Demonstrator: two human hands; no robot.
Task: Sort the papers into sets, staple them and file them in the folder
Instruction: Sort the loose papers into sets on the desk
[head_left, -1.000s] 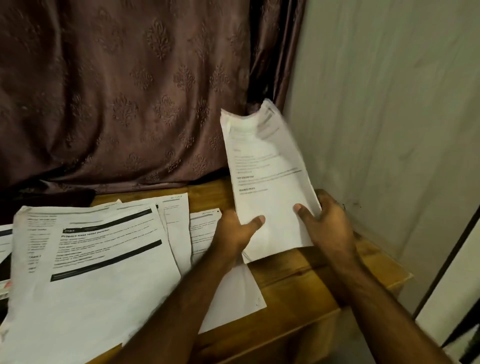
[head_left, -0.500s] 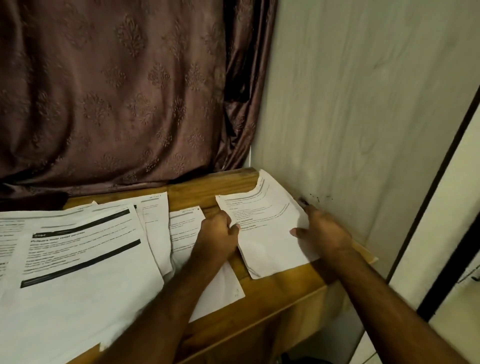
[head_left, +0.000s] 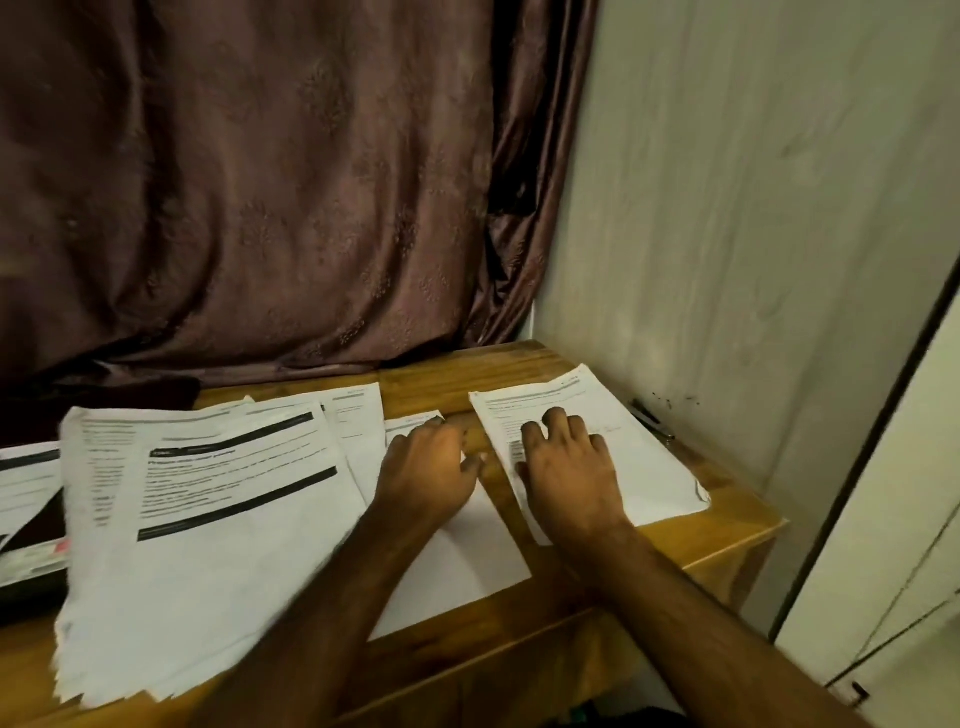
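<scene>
Wooden desk (head_left: 727, 525) is sitting in a corner, w/ a brown curtain (head_left: 260, 208) hanging at the far side and a pale wall panel (head_left: 753, 208) closing the right. Right hand (head_left: 566, 467) is resting on the right-most paper set (head_left: 644, 467), fingers spread and lightly bent, pressing down and gripping nothing. Left hand (head_left: 431, 467) is lying loosely curled on the single sheet (head_left: 467, 561) just left of that set; whether it is pinching an edge, cannot tell. Big fanned stack (head_left: 208, 519) is covering the left half of the desk, its near edge overhanging. Dark pen-like item (head_left: 649, 418) is lying by the wall, far right; too blurred to ID. No stapler or folder is showing clearly; dark item (head_left: 31, 566) at far left is unclear. Judgement: sorting stage, nothing stapled yet. Risks: right set's near-right corner is reaching the desk edge, so a careless push is likely to send it off; overlapping sheets at centre are inviting mixed sets; overhanging stack could be slipping if an arm brushes it.
</scene>
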